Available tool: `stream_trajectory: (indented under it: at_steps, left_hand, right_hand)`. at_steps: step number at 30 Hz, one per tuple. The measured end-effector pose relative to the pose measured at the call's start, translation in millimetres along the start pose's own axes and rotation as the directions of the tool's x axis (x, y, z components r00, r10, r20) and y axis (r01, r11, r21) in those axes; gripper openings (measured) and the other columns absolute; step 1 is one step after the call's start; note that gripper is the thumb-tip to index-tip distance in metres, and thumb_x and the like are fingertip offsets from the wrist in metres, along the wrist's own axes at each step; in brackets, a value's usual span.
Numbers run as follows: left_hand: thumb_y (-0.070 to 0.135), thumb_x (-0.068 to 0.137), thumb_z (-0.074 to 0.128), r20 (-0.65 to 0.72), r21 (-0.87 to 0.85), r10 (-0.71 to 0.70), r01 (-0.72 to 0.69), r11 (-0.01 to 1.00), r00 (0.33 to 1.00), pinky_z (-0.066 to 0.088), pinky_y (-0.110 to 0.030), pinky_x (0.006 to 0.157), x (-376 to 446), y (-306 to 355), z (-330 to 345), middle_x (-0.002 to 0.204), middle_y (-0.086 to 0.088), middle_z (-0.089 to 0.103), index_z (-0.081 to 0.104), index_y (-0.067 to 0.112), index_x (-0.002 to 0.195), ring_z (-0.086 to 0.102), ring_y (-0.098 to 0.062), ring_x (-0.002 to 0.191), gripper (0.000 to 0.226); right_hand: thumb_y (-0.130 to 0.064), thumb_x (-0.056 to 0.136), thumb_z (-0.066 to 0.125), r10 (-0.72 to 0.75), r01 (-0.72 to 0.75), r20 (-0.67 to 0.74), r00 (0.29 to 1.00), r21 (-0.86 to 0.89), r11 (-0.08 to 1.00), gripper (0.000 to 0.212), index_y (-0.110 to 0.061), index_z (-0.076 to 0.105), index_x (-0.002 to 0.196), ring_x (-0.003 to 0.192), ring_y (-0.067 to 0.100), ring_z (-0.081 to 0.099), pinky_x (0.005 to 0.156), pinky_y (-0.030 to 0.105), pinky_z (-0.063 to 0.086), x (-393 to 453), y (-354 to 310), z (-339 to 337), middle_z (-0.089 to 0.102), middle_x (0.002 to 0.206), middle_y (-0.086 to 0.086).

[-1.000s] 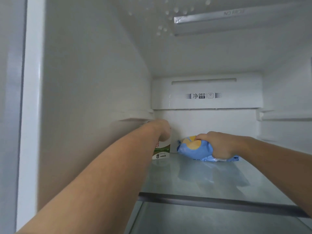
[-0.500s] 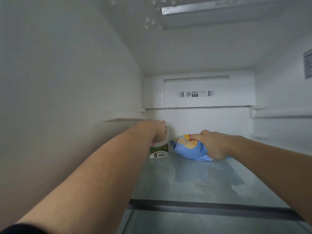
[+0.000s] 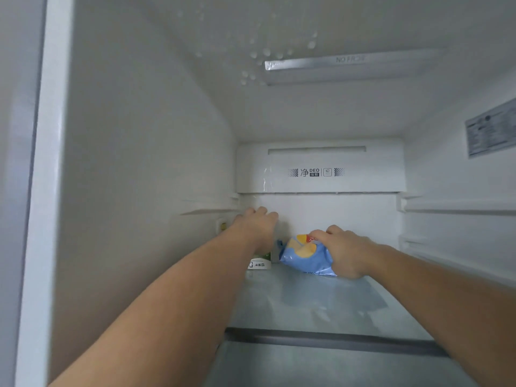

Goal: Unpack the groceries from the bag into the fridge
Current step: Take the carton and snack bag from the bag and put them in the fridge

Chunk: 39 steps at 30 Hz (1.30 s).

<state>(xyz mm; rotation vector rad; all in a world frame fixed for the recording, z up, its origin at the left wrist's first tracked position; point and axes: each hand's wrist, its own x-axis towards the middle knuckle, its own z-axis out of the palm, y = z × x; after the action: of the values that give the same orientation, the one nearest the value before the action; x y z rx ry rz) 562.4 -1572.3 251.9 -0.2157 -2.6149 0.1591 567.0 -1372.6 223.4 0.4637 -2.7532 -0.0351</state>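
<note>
Both my arms reach deep into the open fridge. My left hand is closed over the top of a small green and white carton standing at the back left of the glass shelf; the hand and forearm hide most of the carton. Just right of it lies a blue and yellow snack bag, with my right hand gripping its right side and pressing it onto the shelf. The carton and the bag are almost touching.
The fridge's white left wall is close beside the carton. A deodoriser panel spans the back wall above the items. Shelf rails run along the right wall. A dark trim strip marks the shelf's front edge.
The view has drifted slightly, and my left hand sits a little higher over the carton. The carton and the bag stay in the same places under my hands.
</note>
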Motion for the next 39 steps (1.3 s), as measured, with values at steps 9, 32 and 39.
stream_trajectory:
  at_steps: [9,32,39]
  left_hand:
    - [0.027,0.092,0.050,0.068,-0.096,-0.017,0.024,0.995,0.998,0.039,-0.040,0.104,-49.6,17.9,-27.9,0.142,-0.006,0.039,0.036,0.022,0.145,0.036,-0.028,0.132,0.055]
    - [0.057,0.085,0.054,0.029,-0.413,0.203,-0.173,0.894,0.979,0.043,-0.039,0.102,-280.5,27.8,-87.5,0.135,0.003,0.052,0.052,0.028,0.130,0.050,-0.022,0.122,0.054]
    - [0.048,0.084,0.057,0.103,-0.471,0.322,-0.239,0.849,0.941,0.040,-0.039,0.106,-352.9,49.8,-98.3,0.141,0.005,0.049,0.046,0.031,0.136,0.045,-0.020,0.128,0.056]
  right_hand:
    - [-0.031,0.088,0.056,-0.001,0.001,-0.023,1.000,0.007,1.000,0.062,-0.031,0.028,0.143,0.121,0.029,0.042,0.096,0.039,0.041,-43.7,-10.5,-20.9,0.035,0.135,0.004]
    - [-0.057,0.090,0.045,0.392,-0.369,-0.159,0.906,0.157,0.916,0.057,-0.026,0.042,0.137,0.120,0.024,0.050,0.097,0.037,0.043,-305.2,-108.1,-59.1,0.047,0.136,0.003]
    - [-0.058,0.089,0.047,0.422,-0.420,0.022,0.906,0.158,0.894,0.068,-0.028,0.026,0.147,0.130,0.025,0.041,0.107,0.039,0.036,-401.0,-136.9,-74.5,0.038,0.147,0.005]
